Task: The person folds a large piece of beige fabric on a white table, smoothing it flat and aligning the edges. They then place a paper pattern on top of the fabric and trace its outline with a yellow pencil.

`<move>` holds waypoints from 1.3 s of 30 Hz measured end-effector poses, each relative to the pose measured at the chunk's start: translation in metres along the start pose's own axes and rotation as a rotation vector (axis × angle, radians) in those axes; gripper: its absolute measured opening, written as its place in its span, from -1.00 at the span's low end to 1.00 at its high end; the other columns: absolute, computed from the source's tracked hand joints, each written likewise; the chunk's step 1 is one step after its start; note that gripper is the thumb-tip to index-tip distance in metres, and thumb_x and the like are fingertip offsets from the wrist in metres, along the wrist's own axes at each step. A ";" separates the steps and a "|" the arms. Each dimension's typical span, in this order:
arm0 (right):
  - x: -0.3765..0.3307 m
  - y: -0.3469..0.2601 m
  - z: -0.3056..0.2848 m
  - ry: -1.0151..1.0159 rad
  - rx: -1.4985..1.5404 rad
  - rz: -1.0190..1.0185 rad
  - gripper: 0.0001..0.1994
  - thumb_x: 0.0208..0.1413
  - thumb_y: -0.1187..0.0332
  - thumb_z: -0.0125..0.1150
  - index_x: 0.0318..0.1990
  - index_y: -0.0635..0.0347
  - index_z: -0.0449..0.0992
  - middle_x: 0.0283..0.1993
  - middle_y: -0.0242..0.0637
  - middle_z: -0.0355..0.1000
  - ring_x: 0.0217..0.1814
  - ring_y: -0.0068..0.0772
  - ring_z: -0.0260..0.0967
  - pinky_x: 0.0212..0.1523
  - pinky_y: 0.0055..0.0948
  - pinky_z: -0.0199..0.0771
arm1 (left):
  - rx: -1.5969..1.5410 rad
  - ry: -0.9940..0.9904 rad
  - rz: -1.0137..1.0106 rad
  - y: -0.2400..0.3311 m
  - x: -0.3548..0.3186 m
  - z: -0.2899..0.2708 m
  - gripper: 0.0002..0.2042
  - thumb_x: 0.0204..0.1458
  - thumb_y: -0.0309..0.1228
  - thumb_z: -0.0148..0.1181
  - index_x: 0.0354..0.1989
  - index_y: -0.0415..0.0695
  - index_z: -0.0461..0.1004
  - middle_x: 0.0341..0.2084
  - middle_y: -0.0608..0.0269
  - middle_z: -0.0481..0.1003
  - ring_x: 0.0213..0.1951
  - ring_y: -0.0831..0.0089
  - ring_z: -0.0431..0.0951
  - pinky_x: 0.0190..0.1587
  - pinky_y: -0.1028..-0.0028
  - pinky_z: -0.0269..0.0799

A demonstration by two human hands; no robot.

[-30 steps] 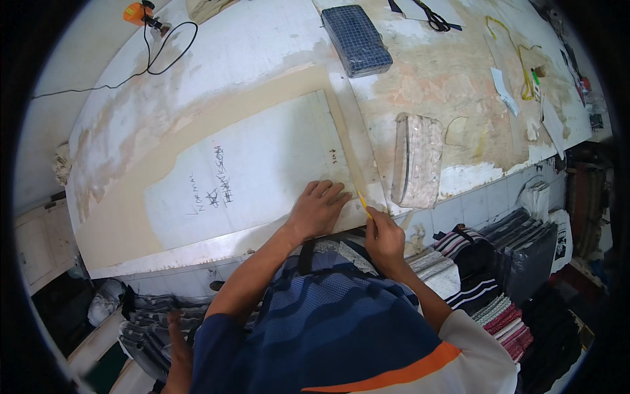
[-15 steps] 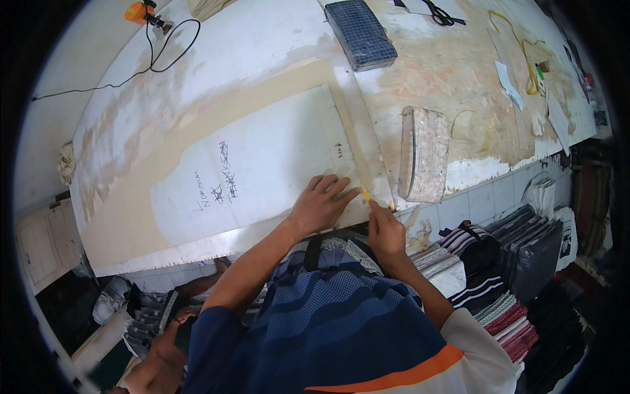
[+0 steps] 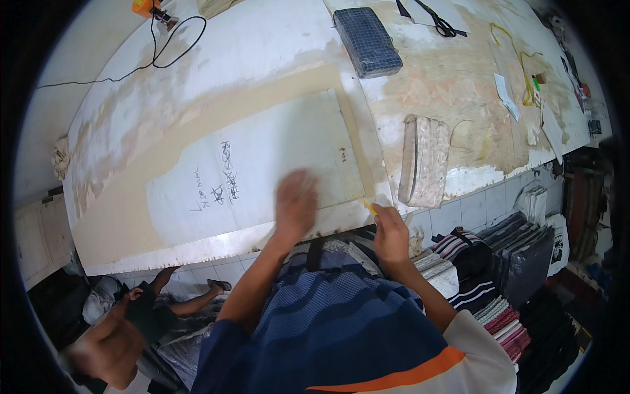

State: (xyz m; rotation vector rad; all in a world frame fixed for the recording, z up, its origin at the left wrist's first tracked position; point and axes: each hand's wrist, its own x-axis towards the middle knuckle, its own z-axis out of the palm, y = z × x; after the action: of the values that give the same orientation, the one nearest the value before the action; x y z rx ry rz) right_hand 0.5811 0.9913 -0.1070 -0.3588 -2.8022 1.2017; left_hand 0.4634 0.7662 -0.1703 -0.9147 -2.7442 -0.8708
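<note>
pattern sheet (image 3: 262, 177), pale with dark scribbles, lies flat on tan board near the front edge of your worktable (image 3: 262, 46). your left hand (image 3: 295, 207) is blurred, spread flat on the sheet's lower right part. your right hand (image 3: 390, 231) sits at the table edge just right of the sheet, pinching a small yellow marker (image 3: 369, 207). whitish wrapped bundle (image 3: 425, 159) lies close right, blue checked packet (image 3: 367, 41) and scissors (image 3: 438, 18) farther back, black cable (image 3: 164, 49) far left. folded fabrics (image 3: 485, 262) stacked below the table.

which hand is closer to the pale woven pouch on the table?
Right. The right hand, pinching something small and yellow, is at the table edge just left of the pouch; the left hand lies farther left on the paper sheet.
</note>
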 end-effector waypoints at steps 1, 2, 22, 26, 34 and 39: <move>0.005 0.002 0.005 -0.045 -0.011 -0.032 -0.57 0.08 0.61 0.22 0.16 0.32 0.53 0.17 0.13 0.45 -0.02 0.18 0.47 0.03 -0.07 0.52 | 0.098 0.055 -0.141 -0.015 -0.008 -0.009 -0.50 0.16 -0.36 0.22 0.30 -0.13 0.44 0.33 -0.12 0.34 0.38 -0.10 0.27 0.42 -0.04 0.13; 0.009 0.003 0.010 -0.075 -0.024 -0.136 -0.56 0.07 0.61 0.23 0.17 0.31 0.52 0.22 0.12 0.41 0.03 0.18 0.45 0.06 -0.05 0.50 | 0.193 0.124 -0.262 -0.032 -0.017 -0.021 -0.49 0.22 -0.31 0.17 0.34 -0.18 0.39 0.36 -0.19 0.29 0.41 -0.16 0.22 0.44 -0.10 0.06; 0.026 0.016 0.043 -0.292 -0.316 -0.408 -0.43 -0.07 0.57 0.22 0.20 0.04 0.60 0.49 0.01 0.25 -0.20 -0.19 0.58 -0.26 -0.24 0.66 | 0.414 -0.025 -0.800 -0.123 -0.091 -0.088 -0.36 0.38 -0.02 -0.10 0.57 0.00 0.07 0.59 0.03 -0.06 0.59 -0.07 -0.22 0.53 -0.17 -0.46; 0.026 0.016 0.043 -0.289 -0.324 -0.424 -0.42 -0.06 0.58 0.21 0.21 0.03 0.60 0.51 -0.01 0.23 -0.24 -0.22 0.57 -0.28 -0.24 0.66 | 0.413 -0.015 -0.791 -0.124 -0.093 -0.088 -0.34 0.37 0.00 -0.09 0.57 0.00 0.07 0.59 0.03 -0.07 0.59 -0.07 -0.22 0.53 -0.18 -0.46; 0.026 0.019 0.046 -0.297 -0.278 -0.434 -0.42 -0.07 0.59 0.19 0.21 0.08 0.58 0.53 -0.12 0.23 -0.27 -0.21 0.57 -0.29 -0.25 0.65 | 0.418 -0.010 -0.792 -0.129 -0.096 -0.093 -0.34 0.37 0.01 -0.09 0.57 0.00 0.07 0.59 0.03 -0.06 0.59 -0.07 -0.21 0.54 -0.15 -0.46; 0.027 0.020 0.047 -0.196 -0.288 -0.375 -0.48 -0.09 0.56 0.24 0.13 0.14 0.61 0.42 -0.25 0.39 -0.29 -0.24 0.57 -0.28 -0.28 0.63 | 0.422 -0.006 -0.797 -0.130 -0.097 -0.093 -0.33 0.36 0.02 -0.08 0.57 0.01 0.07 0.58 0.03 -0.06 0.59 -0.06 -0.21 0.54 -0.15 -0.45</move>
State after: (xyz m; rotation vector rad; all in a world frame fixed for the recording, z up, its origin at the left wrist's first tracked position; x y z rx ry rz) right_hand 0.5508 0.9779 -0.1551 0.2787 -3.0225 0.7947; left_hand 0.4600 0.5801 -0.1843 0.2782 -3.1097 -0.3019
